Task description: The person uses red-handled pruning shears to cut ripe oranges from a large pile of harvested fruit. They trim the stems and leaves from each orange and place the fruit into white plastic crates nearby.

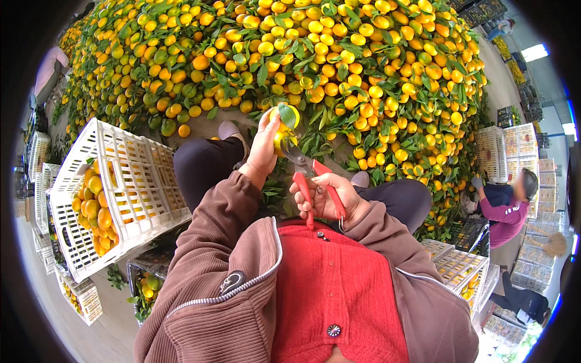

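Note:
My left hand (263, 147) holds two yellow-orange citrus fruits, one (292, 119) above the other, with a green leaf (286, 115) lying over the upper one. In my right hand (333, 197) is a pair of pruning shears (337, 196) with red handles, its handles spread apart. The metal blades touch or lie right beside the lower fruit (282, 141); whether they are round a stem cannot be told. Beyond both hands rises a large heap of citrus fruits (327, 68) with green leaves.
A white plastic crate (150, 177) holding fruit stands at my left, with a black crate (136, 272) near it. More white crates (458, 267) are at my right. A person in a purple top (504, 218) sits farther right; others are at the edges.

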Demonstrator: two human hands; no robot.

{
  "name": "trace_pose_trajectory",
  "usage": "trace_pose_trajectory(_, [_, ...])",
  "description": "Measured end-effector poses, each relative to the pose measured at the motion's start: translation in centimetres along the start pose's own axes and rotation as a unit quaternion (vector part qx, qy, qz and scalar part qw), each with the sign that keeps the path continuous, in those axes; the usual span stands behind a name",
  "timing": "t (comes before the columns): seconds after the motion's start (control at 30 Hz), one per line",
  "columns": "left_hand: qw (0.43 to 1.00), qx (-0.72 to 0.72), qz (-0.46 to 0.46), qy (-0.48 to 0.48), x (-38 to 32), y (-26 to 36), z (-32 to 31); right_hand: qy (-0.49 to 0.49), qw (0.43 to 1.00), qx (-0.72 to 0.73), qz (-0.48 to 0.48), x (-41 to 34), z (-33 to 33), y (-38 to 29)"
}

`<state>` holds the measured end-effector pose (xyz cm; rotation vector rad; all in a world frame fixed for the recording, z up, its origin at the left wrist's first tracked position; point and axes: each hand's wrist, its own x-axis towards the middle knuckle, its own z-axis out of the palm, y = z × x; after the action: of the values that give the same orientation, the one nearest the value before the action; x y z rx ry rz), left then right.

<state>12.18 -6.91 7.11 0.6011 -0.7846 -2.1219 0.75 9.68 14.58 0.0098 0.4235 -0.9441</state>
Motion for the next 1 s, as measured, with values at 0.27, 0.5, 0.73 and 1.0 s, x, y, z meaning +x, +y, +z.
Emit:
trace_pose_trajectory(0.27, [1.000,0.003,0.008,0.010,0.0,-0.3,-0.4,0.067,0.996,-0.027,-0.052,0.7,0.0,0.8])
trace_pose_trajectory(0.5, [0.988,-0.086,-0.113,0.059,-0.3,-0.3,0.0,0.133,0.982,-0.056,-0.124,0.7,0.1,0.8])
trace_pose_trajectory(0.73, [0.962,-0.146,-0.232,0.010,-0.7,-0.5,-0.1,0.069,0.994,-0.081,-0.038,-0.6,-1.2,-0.6])
trace_pose_trajectory(1.0, [0.955,-0.104,-0.278,0.000,-1.2,-0.5,0.4,0.098,0.989,-0.107,-0.006,-1.1,-2.4,-1.4])
